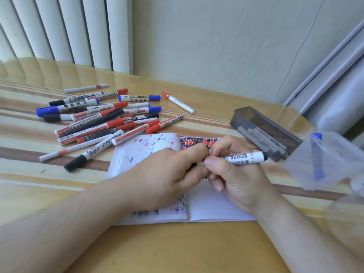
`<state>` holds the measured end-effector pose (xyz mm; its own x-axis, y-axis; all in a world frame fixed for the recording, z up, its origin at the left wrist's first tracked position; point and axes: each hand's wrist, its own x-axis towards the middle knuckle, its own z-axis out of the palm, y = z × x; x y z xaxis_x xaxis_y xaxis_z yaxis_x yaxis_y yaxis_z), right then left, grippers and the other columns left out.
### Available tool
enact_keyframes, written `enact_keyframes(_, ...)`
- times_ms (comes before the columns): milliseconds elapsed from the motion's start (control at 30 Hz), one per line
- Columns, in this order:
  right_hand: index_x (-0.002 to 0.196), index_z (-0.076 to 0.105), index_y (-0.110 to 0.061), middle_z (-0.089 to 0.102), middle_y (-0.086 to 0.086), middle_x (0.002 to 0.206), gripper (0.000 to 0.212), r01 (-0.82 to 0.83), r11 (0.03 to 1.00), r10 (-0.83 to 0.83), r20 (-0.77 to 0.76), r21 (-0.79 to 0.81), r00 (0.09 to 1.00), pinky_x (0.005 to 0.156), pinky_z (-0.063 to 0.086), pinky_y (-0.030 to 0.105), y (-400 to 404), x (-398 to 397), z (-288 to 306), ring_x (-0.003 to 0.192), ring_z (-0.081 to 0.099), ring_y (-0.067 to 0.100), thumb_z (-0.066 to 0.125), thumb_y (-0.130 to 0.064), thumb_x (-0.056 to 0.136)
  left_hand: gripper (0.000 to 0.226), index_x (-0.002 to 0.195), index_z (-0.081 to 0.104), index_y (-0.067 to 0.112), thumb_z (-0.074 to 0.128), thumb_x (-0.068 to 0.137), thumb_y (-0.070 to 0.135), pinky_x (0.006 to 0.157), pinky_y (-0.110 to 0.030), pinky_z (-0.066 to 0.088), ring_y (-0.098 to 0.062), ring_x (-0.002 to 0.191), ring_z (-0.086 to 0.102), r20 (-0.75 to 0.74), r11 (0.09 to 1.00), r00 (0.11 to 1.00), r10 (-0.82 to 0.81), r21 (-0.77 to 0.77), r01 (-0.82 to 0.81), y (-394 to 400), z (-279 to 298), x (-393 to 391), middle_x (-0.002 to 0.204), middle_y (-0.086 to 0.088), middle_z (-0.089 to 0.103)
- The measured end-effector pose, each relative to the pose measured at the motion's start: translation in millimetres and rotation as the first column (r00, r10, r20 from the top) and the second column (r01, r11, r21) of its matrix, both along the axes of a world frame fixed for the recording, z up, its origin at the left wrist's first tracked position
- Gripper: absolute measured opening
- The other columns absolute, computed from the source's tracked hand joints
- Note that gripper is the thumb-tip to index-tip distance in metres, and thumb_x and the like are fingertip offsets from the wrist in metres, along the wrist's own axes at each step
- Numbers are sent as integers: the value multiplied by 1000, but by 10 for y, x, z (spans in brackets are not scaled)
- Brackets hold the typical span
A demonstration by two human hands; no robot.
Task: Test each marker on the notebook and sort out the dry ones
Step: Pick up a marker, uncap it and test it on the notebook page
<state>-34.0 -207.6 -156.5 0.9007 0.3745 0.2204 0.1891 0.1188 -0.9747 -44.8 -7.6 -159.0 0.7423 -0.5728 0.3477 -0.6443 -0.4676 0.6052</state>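
Note:
An open notebook [212,205] lies on the table with red, blue and black scribbles on both pages. Above it both hands meet on one white marker [244,157] with black print. My right hand [236,182] grips its barrel. My left hand [167,170] holds its black cap end, mostly hidden between the fingers. A pile of several red, blue and black markers [102,119] lies at the left behind the notebook.
A dark transparent box [262,131] with markers inside stands right of the notebook. A clear plastic bag [323,160] holding a blue marker lies at the far right. One red-capped marker [177,102] lies apart behind the pile. A wall closes the table's far side.

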Motion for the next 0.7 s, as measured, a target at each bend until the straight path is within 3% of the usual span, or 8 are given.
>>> enact_keyframes(100,75,61,-17,52,22,61,14,18,1000,-17,-23,23,1000,42,37,25,13,-8,19,47,44,24,74,-20,77,17,101,47,26,42,107,41,66,-36,49,-19,70,57,-100,999,994,-31,-39,27,-11,25,6,82,5,66)
enact_keyframes(200,73,61,-19,54,15,58,13,-5,999,6,-55,34,998,42,36,24,38,-22,96,45,46,20,74,-21,75,19,104,48,25,40,108,41,77,-43,52,-26,86,64,-152,994,986,-70,-89,57,-27,57,-1,95,6,72)
enact_keyframes(300,74,58,-20,55,14,57,18,1,999,-2,-9,-41,1000,45,37,25,15,-44,188,43,46,19,76,-25,77,16,97,43,31,39,107,43,68,-32,48,-14,79,61,-28,997,999,-26,-77,24,-1,57,-20,88,18,66)
enact_keyframes(400,79,51,-15,53,11,53,30,88,983,-62,157,-164,986,48,39,30,1,-76,173,44,46,20,74,-32,84,21,99,44,21,39,108,39,63,-18,37,0,76,53,163,1000,987,-1,2,1,-25,61,-48,86,26,54)
enact_keyframes(467,79,49,-14,55,10,52,30,128,978,-92,212,-164,973,47,38,29,19,-104,101,42,47,19,72,-33,86,21,99,46,14,41,108,32,65,-11,37,7,76,50,184,1000,983,-21,18,18,-34,47,-53,89,37,52)
enact_keyframes(600,75,54,-29,62,8,59,21,72,996,-63,151,-55,987,44,39,28,5,-177,-12,41,48,21,72,-27,86,28,104,45,20,35,106,47,61,-33,44,-14,68,55,116,993,993,-34,115,20,-28,28,-43,87,12,66)
enact_keyframes(700,77,57,-33,64,11,64,19,75,995,-63,181,-60,981,47,43,27,-40,-208,-27,44,50,21,73,-25,85,33,111,48,26,37,102,55,58,-32,42,-13,63,52,101,991,995,0,136,-14,-37,26,-13,76,11,64)
